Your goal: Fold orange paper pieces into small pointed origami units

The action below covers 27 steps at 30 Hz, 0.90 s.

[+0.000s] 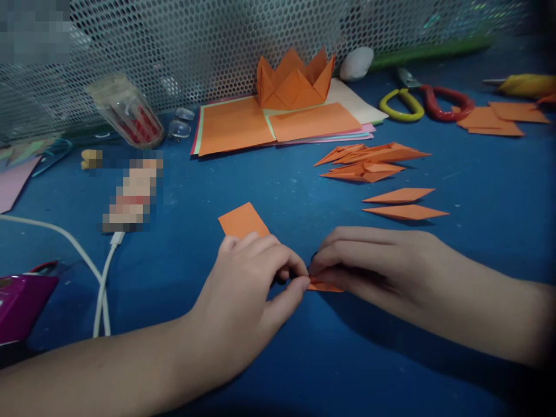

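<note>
Both hands meet low in the middle of the head view over a small folded piece of orange paper (325, 286). My left hand (256, 278) pinches its left end between thumb and index finger. From the right, my right hand (373, 258) closes on the same piece, its fingertips partly hidden and covering much of the paper. Just beyond my left hand lies a flat orange paper rectangle (244, 220), its near part hidden by the fingers. Two narrow folded orange pieces (403, 212) rest beyond my right hand, with a pile of similar folded pieces (369, 162) behind them.
An orange paper crown shape (295, 84) stands on stacked coloured sheets (234, 130) at the back. Scissors (447, 104) and orange paper squares (499, 120) lie back right. Leftward are a tilted jar (130, 113), a white cable (102, 284) and a purple object (26, 304). Perforated mesh (195, 46) borders the blue table.
</note>
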{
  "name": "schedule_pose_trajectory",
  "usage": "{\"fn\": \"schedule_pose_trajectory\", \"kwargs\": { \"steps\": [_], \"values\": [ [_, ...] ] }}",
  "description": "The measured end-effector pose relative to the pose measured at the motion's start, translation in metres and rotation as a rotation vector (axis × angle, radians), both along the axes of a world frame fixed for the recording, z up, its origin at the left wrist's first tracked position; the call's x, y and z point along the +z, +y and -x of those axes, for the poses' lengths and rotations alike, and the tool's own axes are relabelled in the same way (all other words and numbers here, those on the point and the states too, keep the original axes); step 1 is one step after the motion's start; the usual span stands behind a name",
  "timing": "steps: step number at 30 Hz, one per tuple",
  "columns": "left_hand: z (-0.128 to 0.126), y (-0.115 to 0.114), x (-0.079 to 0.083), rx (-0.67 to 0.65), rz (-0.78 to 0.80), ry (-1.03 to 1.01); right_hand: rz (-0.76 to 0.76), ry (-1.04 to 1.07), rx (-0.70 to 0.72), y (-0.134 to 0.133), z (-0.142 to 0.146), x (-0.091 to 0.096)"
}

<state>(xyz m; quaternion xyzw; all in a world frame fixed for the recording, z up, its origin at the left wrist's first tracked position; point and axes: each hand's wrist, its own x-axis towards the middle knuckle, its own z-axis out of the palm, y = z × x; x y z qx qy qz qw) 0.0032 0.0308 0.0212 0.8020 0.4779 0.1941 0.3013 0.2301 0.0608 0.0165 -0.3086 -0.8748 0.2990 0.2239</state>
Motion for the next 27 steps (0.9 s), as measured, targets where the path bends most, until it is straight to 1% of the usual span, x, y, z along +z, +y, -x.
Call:
{"fn": "schedule_pose_trajectory", "kwargs": {
  "steps": [7, 11, 13, 16, 19, 23, 27],
  "values": [
    [0.000, 0.001, 0.003, 0.002, 0.027, 0.022, 0.055, -0.035, 0.025, 0.005, -0.004, 0.003],
    [0.000, 0.001, 0.004, 0.002, 0.036, 0.043, 0.047, -0.028, -0.004, 0.002, -0.005, -0.001],
    [0.001, 0.002, 0.003, -0.004, 0.001, 0.046, 0.034, -0.004, -0.011, 0.001, -0.005, -0.003],
    [0.003, 0.002, 0.001, -0.044, -0.091, 0.052, -0.036, 0.034, 0.007, 0.001, -0.005, -0.007],
    [0.007, -0.001, 0.000, -0.136, -0.224, 0.067, -0.135, 0.030, 0.060, 0.001, -0.007, -0.008],
    [0.009, -0.004, 0.000, -0.237, -0.466, 0.151, -0.287, -0.065, 0.147, -0.002, -0.011, -0.007],
    [0.009, -0.005, 0.000, -0.258, -0.638, 0.204, -0.438, -0.141, 0.195, -0.005, -0.011, -0.003]
  ]
}}
